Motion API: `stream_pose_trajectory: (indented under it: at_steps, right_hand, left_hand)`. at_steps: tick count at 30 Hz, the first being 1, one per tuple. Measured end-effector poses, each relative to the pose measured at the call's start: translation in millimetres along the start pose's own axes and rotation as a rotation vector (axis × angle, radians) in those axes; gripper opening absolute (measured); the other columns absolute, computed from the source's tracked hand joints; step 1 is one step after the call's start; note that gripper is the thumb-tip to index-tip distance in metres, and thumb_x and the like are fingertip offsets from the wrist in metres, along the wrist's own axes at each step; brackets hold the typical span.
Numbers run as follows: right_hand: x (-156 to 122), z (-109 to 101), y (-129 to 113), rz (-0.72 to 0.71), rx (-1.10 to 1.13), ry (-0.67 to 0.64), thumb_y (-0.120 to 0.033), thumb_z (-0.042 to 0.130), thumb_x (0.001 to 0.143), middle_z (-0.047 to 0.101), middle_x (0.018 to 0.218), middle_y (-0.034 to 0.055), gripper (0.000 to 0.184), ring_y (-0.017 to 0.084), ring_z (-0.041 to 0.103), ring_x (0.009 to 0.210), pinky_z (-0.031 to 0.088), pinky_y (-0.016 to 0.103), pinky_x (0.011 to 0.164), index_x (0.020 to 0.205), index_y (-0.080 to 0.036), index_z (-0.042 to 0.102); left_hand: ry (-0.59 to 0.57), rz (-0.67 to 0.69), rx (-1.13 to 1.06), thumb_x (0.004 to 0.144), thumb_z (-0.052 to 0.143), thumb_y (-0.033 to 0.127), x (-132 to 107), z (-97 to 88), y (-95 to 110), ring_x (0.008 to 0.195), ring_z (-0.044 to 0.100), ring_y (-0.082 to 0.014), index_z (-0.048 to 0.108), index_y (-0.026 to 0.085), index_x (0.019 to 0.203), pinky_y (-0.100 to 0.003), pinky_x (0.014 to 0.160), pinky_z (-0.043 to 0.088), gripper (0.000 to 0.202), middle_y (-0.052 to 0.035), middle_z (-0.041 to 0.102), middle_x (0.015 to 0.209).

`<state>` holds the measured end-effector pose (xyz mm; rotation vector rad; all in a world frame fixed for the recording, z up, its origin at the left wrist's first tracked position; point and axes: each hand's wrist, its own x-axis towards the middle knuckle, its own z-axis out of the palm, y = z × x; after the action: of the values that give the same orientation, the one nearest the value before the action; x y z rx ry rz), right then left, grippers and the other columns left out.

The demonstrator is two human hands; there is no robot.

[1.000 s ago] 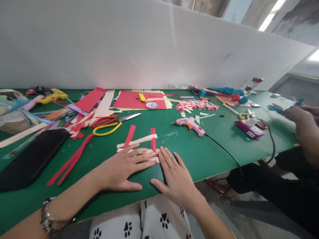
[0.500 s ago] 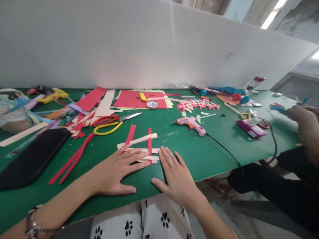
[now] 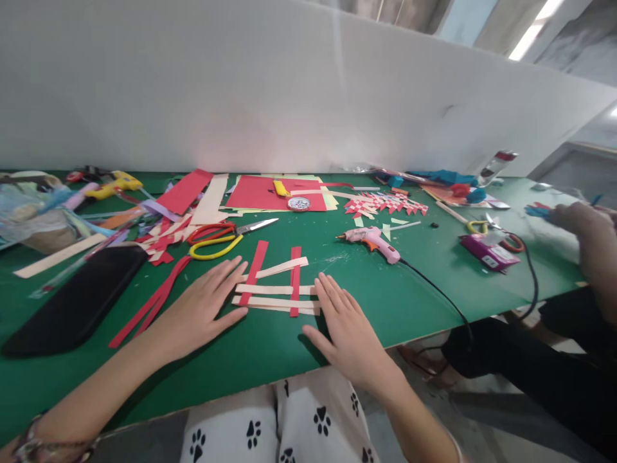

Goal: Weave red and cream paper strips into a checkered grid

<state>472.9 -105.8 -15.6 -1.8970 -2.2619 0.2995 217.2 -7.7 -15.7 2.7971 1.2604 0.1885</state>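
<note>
Two upright red paper strips (image 3: 295, 273) cross several cream paper strips (image 3: 277, 290) flat on the green table in front of me, forming a loose lattice. The topmost cream strip slants up to the right. My left hand (image 3: 209, 305) lies flat at the lattice's left side, fingertips by the cream strips' ends, thumb stretched toward the lowest ones. On the right, my right hand (image 3: 344, 325) rests flat with its fingertips on or beside the strips' right ends. Both hands have outstretched fingers and hold nothing.
Scissors (image 3: 216, 245) with red and yellow handles lie left of the lattice, beside loose red strips (image 3: 152, 308) and a black case (image 3: 77, 302). A pink glue gun (image 3: 373, 242) lies to the right, its cord trailing off the edge. Another person's hand (image 3: 585, 228) works at far right.
My left hand has slid left off the lattice, uncovering the left red strip and the cream strips' left ends. My right hand stays by the right ends.
</note>
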Motion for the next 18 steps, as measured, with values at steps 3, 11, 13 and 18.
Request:
stream_pose_trajectory:
  at_steps: [3,11,13,18]
  right_hand:
    - [11.5,-6.5,6.2,-0.07,-0.015,-0.025,-0.043,0.034,0.089,0.015,0.148,0.0069,0.063,0.02,0.014,0.137,0.022,0.043,0.11,0.142,-0.012,0.021]
    - [46.1,-17.2,30.3,-0.298,-0.025,-0.106,-0.048,0.04,0.087,0.02,0.148,0.0061,0.068,0.02,0.016,0.137,0.024,0.041,0.109,0.143,-0.015,0.019]
    - [53.0,-19.2,35.4,-0.323,-0.018,-0.111,-0.049,0.042,0.086,0.021,0.148,0.0061,0.069,0.021,0.017,0.137,0.024,0.041,0.109,0.143,-0.016,0.019]
    - [68.2,-23.5,44.4,-0.313,0.06,-0.17,-0.05,0.043,0.084,0.023,0.147,0.009,0.071,0.022,0.018,0.136,0.024,0.041,0.108,0.142,-0.016,0.02]
  left_hand:
    - [-0.113,-0.012,-0.036,0.088,0.031,0.055,1.4,1.8,-3.6,0.134,0.023,-0.0273,0.012,0.022,0.144,-0.044,0.106,0.028,0.067,-0.0065,0.02,0.149]
    - [-0.187,0.027,-0.072,0.092,0.025,0.048,7.5,2.5,2.5,0.136,0.019,-0.0235,0.017,0.024,0.142,-0.046,0.109,0.019,0.056,-0.0048,0.019,0.149]
    - [-0.175,0.076,-0.093,0.092,0.027,0.049,8.8,4.8,0.9,0.135,0.019,-0.0232,0.015,0.027,0.143,-0.046,0.109,0.018,0.056,-0.0034,0.019,0.149]
    - [-0.118,0.124,-0.172,0.092,0.028,0.047,13.3,4.2,2.2,0.131,0.028,-0.0231,0.017,0.026,0.142,-0.043,0.107,0.025,0.055,-0.0052,0.029,0.146]
